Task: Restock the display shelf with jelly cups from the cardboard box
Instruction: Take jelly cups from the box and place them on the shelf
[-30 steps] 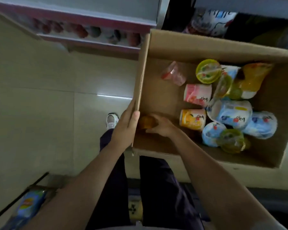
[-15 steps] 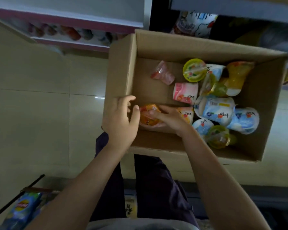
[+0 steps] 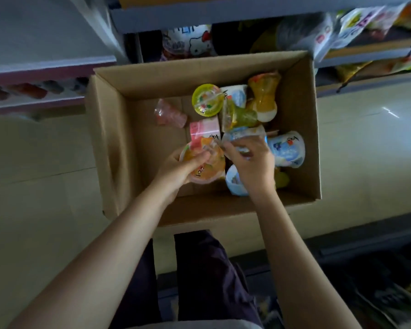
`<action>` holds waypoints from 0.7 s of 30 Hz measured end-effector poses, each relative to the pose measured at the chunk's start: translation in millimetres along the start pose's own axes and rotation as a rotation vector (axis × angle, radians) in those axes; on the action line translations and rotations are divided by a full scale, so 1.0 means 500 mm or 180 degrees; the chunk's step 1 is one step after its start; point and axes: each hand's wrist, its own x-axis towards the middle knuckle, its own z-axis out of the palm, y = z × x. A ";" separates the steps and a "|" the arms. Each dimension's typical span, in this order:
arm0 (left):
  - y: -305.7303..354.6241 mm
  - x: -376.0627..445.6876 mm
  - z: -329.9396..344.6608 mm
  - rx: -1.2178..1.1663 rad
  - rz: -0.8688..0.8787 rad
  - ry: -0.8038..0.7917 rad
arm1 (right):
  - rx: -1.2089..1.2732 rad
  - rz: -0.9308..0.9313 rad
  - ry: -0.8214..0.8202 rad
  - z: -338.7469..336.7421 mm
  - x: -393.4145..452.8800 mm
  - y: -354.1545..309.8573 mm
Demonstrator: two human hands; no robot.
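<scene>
Since half a second ago, both hands are moving deeper into the box (image 3: pixel 109 143), now mid-frame. My left hand (image 3: pixel 183 167) is curling around an orange cup (image 3: pixel 205 167), fingers over its top, holding it above the box floor. My right hand (image 3: pixel 252 162) is pinching a blue cup (image 3: pixel 243 135) by its rim with bent fingers. Around them more cups are lying jumbled: a pink one (image 3: pixel 204 129), a yellow lid (image 3: pixel 207 99), another blue cup (image 3: pixel 286 148) at right. Shelves (image 3: pixel 33 72) are showing at upper left, blurred.
</scene>
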 end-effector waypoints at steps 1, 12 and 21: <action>-0.005 0.007 0.010 -0.0011 -0.0058 0.0053 | -0.0502 -0.0341 0.0371 -0.012 0.009 0.023; -0.057 0.058 0.033 0.0049 -0.0325 0.0253 | -0.2557 -0.0099 -0.1218 -0.010 0.115 0.119; -0.030 0.057 0.014 -0.0124 -0.0092 0.0328 | -0.2348 0.0069 -0.1403 0.007 0.126 0.085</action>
